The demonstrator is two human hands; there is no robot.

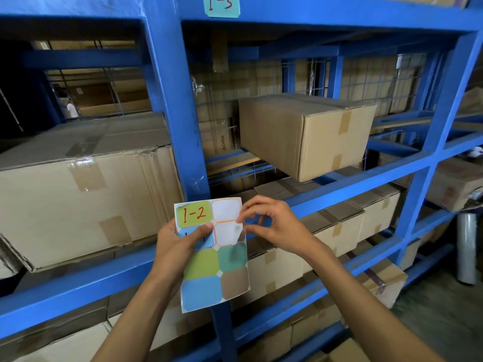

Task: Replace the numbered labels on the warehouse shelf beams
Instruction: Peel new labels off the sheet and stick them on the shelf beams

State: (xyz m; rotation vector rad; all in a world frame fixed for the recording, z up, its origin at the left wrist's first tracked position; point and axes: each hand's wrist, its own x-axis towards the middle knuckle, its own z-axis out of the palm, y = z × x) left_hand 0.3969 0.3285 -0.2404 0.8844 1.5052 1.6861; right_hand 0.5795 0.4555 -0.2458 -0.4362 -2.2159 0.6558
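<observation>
I hold a sticker sheet in front of the blue upright post. My left hand grips its left edge, thumb pressed over a blue label. The top-left green label reads "1-2" in red. Two cells on the right of the sheet are blank white. My right hand pinches the sheet's right edge beside those blank cells. A pale label marked "1-3" is stuck on the top beam.
Blue shelf beams cross the view. A large taped carton sits at left, a smaller carton juts out at mid-right, and several more cartons fill the lower shelves. A roll of wrap stands at the far right.
</observation>
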